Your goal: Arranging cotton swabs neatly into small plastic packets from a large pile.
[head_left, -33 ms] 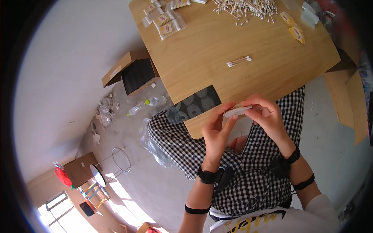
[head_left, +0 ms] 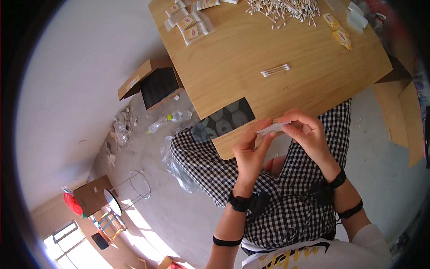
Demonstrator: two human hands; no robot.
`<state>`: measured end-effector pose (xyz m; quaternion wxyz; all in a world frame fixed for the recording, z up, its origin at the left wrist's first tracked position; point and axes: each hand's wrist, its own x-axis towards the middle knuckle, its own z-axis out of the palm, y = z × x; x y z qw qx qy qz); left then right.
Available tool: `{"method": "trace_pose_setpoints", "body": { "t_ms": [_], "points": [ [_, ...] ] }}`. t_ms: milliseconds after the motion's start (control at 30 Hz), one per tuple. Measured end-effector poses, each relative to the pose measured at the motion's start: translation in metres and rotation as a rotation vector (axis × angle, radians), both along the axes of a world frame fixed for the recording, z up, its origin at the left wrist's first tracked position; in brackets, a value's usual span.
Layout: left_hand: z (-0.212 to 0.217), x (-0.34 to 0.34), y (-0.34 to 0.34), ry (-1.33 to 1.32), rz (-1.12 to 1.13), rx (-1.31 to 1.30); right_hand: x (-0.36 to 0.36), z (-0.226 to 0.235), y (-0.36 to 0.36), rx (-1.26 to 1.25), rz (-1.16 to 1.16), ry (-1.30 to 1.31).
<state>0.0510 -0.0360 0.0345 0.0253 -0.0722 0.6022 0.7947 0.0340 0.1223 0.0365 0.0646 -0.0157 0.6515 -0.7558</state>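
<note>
I see both hands raised just below the counter [head_left: 233, 58] edge, at the centre right of the frame. The left hand [head_left: 251, 150] pinches one end of a small clear packet [head_left: 273, 128], the right hand [head_left: 307, 134] pinches the other end, fingers curled narrow. I judge the packet is being filled or closed; the next move needs a steady grip. Three cotton swabs [head_left: 276, 70] lie above on the counter, a loose swab pile [head_left: 282, 9] at the top.
</note>
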Motion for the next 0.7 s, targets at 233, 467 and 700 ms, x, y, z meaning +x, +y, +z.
{"method": "trace_pose_setpoints", "body": {
  "t_ms": [233, 467, 700],
  "points": [
    [0.009, -0.004, -0.003, 0.075, -0.033, -0.202, -0.002, -0.003, -0.004, 0.164, -0.059, 0.165],
    [0.01, 0.003, -0.003, 0.194, 0.03, -0.487, 0.003, -0.001, -0.003, 0.314, -0.089, 0.249],
    [0.0, 0.006, -0.001, 0.125, 0.068, -0.377, 0.007, -0.003, -0.006, 0.254, -0.116, 0.205]
  ]
}}
